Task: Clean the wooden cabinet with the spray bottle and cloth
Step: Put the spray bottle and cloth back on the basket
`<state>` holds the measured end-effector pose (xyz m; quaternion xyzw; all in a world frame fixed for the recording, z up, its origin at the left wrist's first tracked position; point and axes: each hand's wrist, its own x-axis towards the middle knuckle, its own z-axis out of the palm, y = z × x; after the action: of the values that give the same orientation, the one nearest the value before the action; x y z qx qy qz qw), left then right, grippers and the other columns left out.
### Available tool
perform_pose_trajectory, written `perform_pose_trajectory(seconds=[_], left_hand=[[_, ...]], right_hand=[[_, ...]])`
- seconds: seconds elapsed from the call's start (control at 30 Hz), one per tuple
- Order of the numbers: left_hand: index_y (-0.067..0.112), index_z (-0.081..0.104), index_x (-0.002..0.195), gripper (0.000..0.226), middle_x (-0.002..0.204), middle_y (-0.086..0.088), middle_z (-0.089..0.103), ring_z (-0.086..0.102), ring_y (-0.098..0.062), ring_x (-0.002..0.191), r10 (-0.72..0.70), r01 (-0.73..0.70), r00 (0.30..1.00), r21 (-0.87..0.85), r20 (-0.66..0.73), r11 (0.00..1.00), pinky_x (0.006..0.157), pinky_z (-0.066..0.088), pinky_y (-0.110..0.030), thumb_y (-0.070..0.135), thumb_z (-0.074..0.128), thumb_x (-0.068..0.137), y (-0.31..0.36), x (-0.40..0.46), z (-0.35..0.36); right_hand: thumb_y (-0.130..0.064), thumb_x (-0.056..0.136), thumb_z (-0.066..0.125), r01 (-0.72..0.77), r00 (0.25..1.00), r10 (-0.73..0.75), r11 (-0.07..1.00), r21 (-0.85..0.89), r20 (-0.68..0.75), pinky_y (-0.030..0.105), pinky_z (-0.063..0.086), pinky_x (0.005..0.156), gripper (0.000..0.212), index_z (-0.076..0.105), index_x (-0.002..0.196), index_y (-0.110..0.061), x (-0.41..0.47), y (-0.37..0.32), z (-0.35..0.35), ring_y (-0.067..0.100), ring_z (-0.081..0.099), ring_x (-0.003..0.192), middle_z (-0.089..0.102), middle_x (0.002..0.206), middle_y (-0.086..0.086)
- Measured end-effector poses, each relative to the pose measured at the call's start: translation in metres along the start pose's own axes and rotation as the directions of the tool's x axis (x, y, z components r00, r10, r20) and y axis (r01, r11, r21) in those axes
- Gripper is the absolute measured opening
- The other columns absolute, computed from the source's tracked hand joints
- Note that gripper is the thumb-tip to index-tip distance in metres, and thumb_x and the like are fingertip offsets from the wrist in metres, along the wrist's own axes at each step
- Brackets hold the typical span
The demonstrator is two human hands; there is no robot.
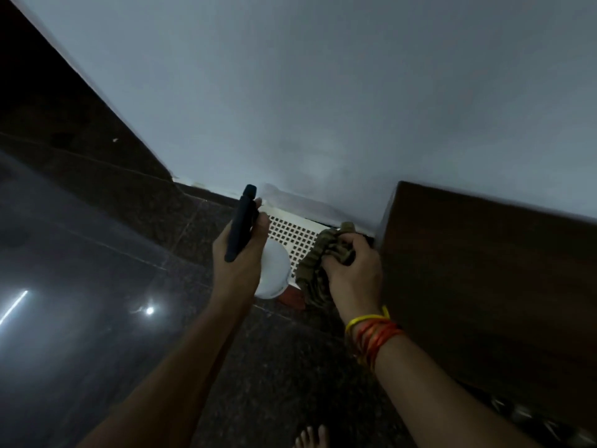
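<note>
The dark wooden cabinet [484, 270] fills the right side, its top seen from above, standing against the pale wall. My left hand [240, 257] grips the spray bottle [274, 270]: its dark spray head points up and away, and its white body hangs below my palm. My right hand [352, 266] clutches a bunched olive-green cloth [315, 257] just left of the cabinet's side edge, close to it; whether the cloth touches the wood is unclear.
A white perforated panel [290, 232] lies on the floor against the wall [323, 92], between my hands. The dark polished stone floor [97, 253] reflects lights at the left. A small reddish object [292, 299] sits under the cloth. My bare toes [310, 438] show at the bottom.
</note>
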<state>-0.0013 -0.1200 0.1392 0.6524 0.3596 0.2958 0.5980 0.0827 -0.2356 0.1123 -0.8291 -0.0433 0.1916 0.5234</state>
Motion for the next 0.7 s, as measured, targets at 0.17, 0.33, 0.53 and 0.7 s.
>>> perform_pose_trajectory(seconds=[0.17, 0.33, 0.53, 0.7], left_hand=[[0.031, 0.062, 0.114, 0.022, 0.098, 0.018, 0.065, 0.06, 0.015, 0.085, -0.032, 0.032, 0.996, -0.003, 0.081, 0.999, 0.068, 0.044, -0.003, 0.02, 0.059, 0.095, -0.045, 0.074, 0.004], [0.034, 0.065, 0.113, 0.021, 0.102, 0.017, 0.068, 0.061, 0.012, 0.095, -0.101, 0.102, 0.989, -0.001, 0.109, 0.995, 0.073, 0.043, -0.003, 0.026, 0.061, 0.094, -0.093, 0.121, 0.011], [0.027, 0.063, 0.116, 0.023, 0.11, 0.014, 0.068, 0.061, 0.008, 0.105, -0.114, 0.124, 0.982, -0.058, 0.148, 0.991, 0.08, 0.044, -0.005, 0.019, 0.06, 0.095, -0.121, 0.147, 0.014], [0.03, 0.067, 0.107, 0.018, 0.1, 0.011, 0.069, 0.063, 0.004, 0.098, -0.13, 0.14, 0.983, -0.069, 0.132, 0.988, 0.08, 0.046, -0.011, 0.018, 0.062, 0.094, -0.14, 0.153, 0.013]], right_hand=[[-0.01, 0.08, 0.065, -0.103, 0.992, 0.101, 0.994, -0.024, -0.069, 0.027, 0.045, 0.085, 0.034, 0.062, 0.113, -0.014, 0.058, 0.009, 0.07, 0.031, 0.057, 0.098, 0.056, 0.116, 0.017], [-0.011, 0.084, 0.062, -0.257, 0.962, 0.255, 0.966, -0.013, -0.098, 0.024, 0.044, 0.084, 0.034, 0.06, 0.118, -0.013, 0.096, 0.039, 0.114, 0.031, 0.056, 0.105, 0.054, 0.123, 0.015], [-0.016, 0.084, 0.063, -0.371, 0.928, 0.366, 0.927, -0.065, -0.074, 0.036, 0.048, 0.093, 0.038, 0.057, 0.122, -0.016, 0.116, 0.068, 0.137, 0.033, 0.055, 0.108, 0.055, 0.123, 0.016], [-0.014, 0.086, 0.064, -0.357, 0.931, 0.364, 0.923, -0.141, 0.024, 0.025, 0.041, 0.088, 0.036, 0.057, 0.122, -0.011, 0.123, 0.08, 0.143, 0.031, 0.053, 0.113, 0.054, 0.128, 0.015]])
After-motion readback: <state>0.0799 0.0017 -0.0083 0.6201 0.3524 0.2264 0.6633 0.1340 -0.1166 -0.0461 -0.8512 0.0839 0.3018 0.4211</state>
